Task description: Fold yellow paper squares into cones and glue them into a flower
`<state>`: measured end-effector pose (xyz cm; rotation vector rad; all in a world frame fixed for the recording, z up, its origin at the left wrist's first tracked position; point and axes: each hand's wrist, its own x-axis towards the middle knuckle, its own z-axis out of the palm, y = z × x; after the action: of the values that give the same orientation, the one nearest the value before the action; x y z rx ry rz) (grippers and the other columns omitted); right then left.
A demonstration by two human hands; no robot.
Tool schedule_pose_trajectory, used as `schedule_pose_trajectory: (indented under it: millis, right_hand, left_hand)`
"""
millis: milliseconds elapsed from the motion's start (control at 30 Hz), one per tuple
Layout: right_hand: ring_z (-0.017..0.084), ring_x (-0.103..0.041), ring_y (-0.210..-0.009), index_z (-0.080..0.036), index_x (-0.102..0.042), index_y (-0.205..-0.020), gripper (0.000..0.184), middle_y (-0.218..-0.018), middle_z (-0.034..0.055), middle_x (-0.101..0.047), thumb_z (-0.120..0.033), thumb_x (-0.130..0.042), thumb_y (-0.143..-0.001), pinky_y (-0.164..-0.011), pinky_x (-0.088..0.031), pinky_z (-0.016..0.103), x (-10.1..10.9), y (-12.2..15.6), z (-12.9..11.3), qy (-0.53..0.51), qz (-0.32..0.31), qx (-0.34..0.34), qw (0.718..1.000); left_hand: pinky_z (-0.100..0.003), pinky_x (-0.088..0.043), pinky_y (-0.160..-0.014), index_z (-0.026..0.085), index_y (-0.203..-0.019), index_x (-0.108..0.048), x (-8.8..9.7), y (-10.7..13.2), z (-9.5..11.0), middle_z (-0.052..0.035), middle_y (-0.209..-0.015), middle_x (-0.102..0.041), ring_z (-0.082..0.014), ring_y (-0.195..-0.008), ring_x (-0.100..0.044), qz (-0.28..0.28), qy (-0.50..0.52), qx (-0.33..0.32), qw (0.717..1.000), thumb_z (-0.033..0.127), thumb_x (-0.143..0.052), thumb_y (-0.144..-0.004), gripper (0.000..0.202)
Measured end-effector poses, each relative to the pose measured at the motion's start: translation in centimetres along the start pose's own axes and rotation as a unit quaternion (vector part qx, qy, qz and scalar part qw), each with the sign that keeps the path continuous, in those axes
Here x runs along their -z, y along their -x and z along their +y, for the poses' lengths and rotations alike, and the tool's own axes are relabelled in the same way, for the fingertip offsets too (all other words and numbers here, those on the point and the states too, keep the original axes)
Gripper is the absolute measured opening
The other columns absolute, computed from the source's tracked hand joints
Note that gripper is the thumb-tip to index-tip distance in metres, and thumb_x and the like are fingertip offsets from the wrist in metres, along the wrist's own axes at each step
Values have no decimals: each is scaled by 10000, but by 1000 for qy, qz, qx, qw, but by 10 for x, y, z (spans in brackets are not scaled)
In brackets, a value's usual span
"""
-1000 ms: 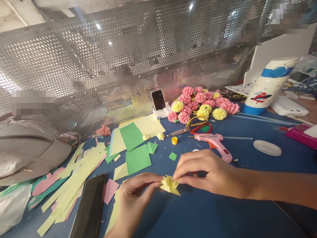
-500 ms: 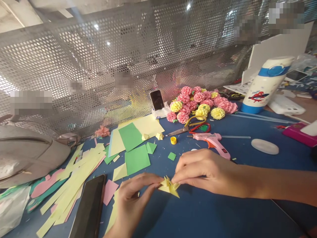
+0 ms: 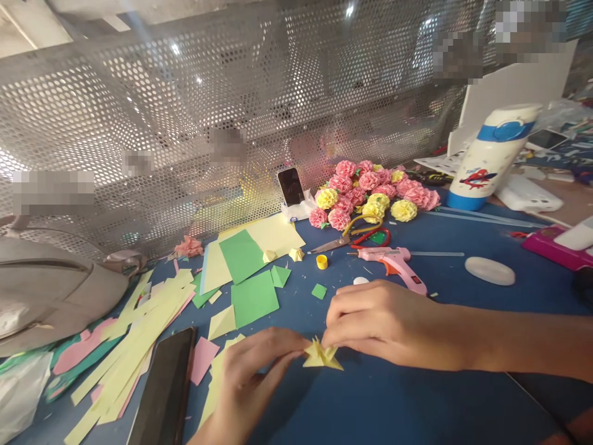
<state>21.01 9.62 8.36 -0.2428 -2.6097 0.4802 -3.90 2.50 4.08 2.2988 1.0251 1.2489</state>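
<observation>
A small folded piece of yellow paper (image 3: 322,356), pointed like a star, is pinched between my two hands above the blue table. My left hand (image 3: 259,364) grips its left side between thumb and fingertips. On the other side, my right hand (image 3: 370,324) holds the right edge, its fingers bent and partly hiding the paper. Beyond the hands lie a small green paper piece (image 3: 319,291), a yellow cap (image 3: 322,262) and two small folded yellow paper pieces (image 3: 296,254). A pink glue gun (image 3: 393,258) rests just past my right hand.
Yellow paper strips (image 3: 134,346), a dark phone (image 3: 164,383) and green sheets (image 3: 254,300) lie to the left. Scissors (image 3: 343,242) sit before a heap of pink and yellow paper flowers (image 3: 370,191). A bottle (image 3: 491,157) stands at right; a perforated metal screen (image 3: 185,123) rises behind.
The folded yellow paper has turned slightly in my fingers, its points now facing differently. Both hands keep their pinch. The whole view has shifted a little.
</observation>
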Motion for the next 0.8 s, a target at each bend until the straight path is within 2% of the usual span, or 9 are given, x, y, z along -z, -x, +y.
schedule_pose_trajectory:
  millis: [67,400,800]
  right_hand:
    - [142,-569,-809,-152,-692,-1010,188,-900,44,-666,-128,-507,-988,-741,-423,262,-1,0,1,7,-4,6,1000]
    - [146,-571,-819,-139,-669,-976,181,-895,37,-676,-161,-492,-1004,-771,-432,258,-6,0,2,-25,14,-12,1000]
    - [140,-592,-838,-146,-678,-968,162,-897,40,-680,-172,-520,-993,-788,-428,232,-17,1,5,-74,16,-35,997]
  left_hand:
    - [-200,-574,-783,190,-1028,-701,-1,0,-1,-26,-921,-766,-140,-842,-731,-10,0,-17,1000,16,-620,-890,236]
    - [-184,-564,-798,187,-1012,-686,-3,0,0,-31,-918,-763,-134,-844,-729,-23,-10,-22,999,24,-612,-896,213]
    - [-191,-558,-748,187,-937,-699,-10,0,3,-20,-854,-754,-127,-781,-719,-9,13,7,1000,17,-675,-842,197]
